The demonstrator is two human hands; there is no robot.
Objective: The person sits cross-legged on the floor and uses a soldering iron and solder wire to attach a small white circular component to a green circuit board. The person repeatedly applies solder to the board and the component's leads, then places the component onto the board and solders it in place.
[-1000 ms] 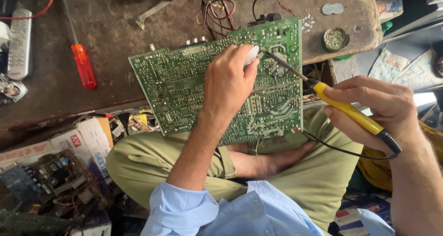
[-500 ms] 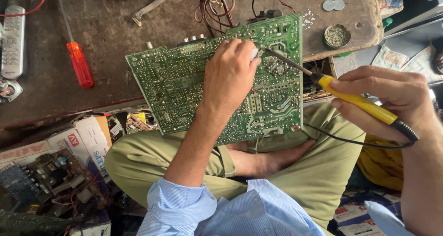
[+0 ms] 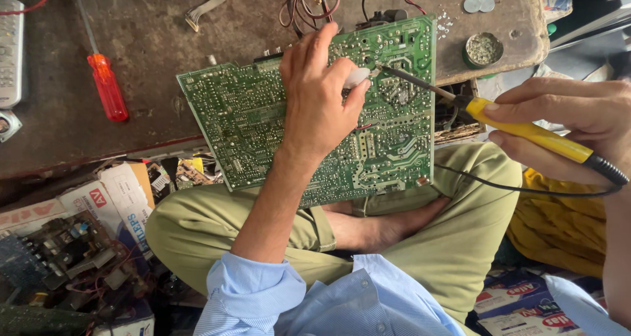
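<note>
Solder-side up, a green circuit board [image 3: 263, 122] leans from the person's lap against the edge of the dark, worn desk [image 3: 151, 40], its top edge resting on the desk surface. The left hand [image 3: 319, 96] lies over the middle of the board, fingers curled narrow, pinching a small white piece [image 3: 357, 77] between thumb and forefinger near the board's upper right area. The right hand [image 3: 572, 122] is closed around the yellow handle of a soldering iron [image 3: 526, 131], whose thin metal tip reaches to the board just beside the white piece; its black cord loops down across the lap. On the desk to the left lies a red-handled screwdriver [image 3: 107, 86], well apart from the board, and a grey remote [image 3: 10, 53] sits at the far left edge. A small round tin [image 3: 483, 48] and two coins [image 3: 478, 4] lie on the desk's right end. Cardboard boxes [image 3: 98, 201] and loose electronic parts crowd the floor below.
</note>
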